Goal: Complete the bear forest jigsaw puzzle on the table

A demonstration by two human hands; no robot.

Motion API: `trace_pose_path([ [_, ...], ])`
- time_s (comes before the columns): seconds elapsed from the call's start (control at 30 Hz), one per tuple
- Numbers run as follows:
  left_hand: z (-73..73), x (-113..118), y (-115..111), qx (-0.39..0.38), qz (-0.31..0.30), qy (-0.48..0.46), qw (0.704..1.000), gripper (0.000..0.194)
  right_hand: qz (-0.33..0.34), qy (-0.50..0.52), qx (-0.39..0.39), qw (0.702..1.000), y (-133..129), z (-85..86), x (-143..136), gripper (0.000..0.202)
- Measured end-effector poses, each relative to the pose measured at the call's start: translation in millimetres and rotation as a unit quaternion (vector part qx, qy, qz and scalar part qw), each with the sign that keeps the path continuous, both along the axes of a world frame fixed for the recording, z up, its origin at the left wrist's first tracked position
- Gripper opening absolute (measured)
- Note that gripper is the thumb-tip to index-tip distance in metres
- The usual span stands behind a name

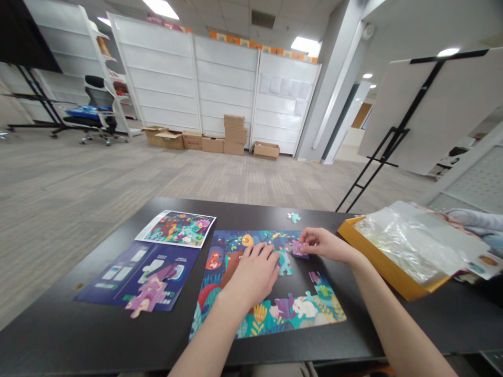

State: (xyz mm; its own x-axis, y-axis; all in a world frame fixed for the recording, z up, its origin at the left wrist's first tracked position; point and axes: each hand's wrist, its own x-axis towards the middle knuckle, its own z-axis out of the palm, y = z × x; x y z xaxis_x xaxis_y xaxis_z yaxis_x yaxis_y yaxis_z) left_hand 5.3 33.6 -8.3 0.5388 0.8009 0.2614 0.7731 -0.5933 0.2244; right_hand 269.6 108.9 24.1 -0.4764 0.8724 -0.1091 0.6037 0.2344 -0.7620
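A colourful jigsaw puzzle [259, 314] lies on the black table, partly assembled, with a gap on its right side where the table shows. My left hand [253, 269] rests flat on the middle of it, fingers stretched out, covering some of the picture. At the upper right of the puzzle, my right hand [320, 243] pinches a purple puzzle piece [299, 249] by its right side. Several joined pink and purple pieces [147, 294] lie on the leaflet [118, 272] to the left. A loose light-blue piece [293, 217] sits beyond the puzzle's top edge.
The leaflet's upper page carries a reference picture [181, 229]. On the right stands a yellow box [385, 267] with clear plastic wrapping [396, 246] in it. Past the black table [51, 335] are cardboard boxes [234, 135], an office chair [96, 107] and a board on a stand [436, 115].
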Motion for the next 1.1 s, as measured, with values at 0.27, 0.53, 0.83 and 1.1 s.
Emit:
trace_pose_path([
  [0.27, 0.9, 0, -1, -0.003, 0.001, 0.004, 1.000, 0.031, -0.004, 0.013, -0.003, 1.000, 2, -1.0, 1, 0.039],
  [0.53, 1.7, 1, -1, -0.002, 0.002, 0.009, 1.000, 0.032, 0.025, 0.005, 0.030, 0.999, -3, 0.7, -9, 0.034],
  [0.83, 3.1, 1, -1, -0.003, 0.002, 0.009, 1.000, 0.031, 0.010, 0.034, -0.005, 0.999, 0, -4.4, -7, 0.031],
  [1.1, 3.8, 1, -2, -0.007, 0.002, 0.007, 1.000, 0.031, -0.001, 0.085, -0.013, 0.996, 0, -16.6, -13, 0.043],
])
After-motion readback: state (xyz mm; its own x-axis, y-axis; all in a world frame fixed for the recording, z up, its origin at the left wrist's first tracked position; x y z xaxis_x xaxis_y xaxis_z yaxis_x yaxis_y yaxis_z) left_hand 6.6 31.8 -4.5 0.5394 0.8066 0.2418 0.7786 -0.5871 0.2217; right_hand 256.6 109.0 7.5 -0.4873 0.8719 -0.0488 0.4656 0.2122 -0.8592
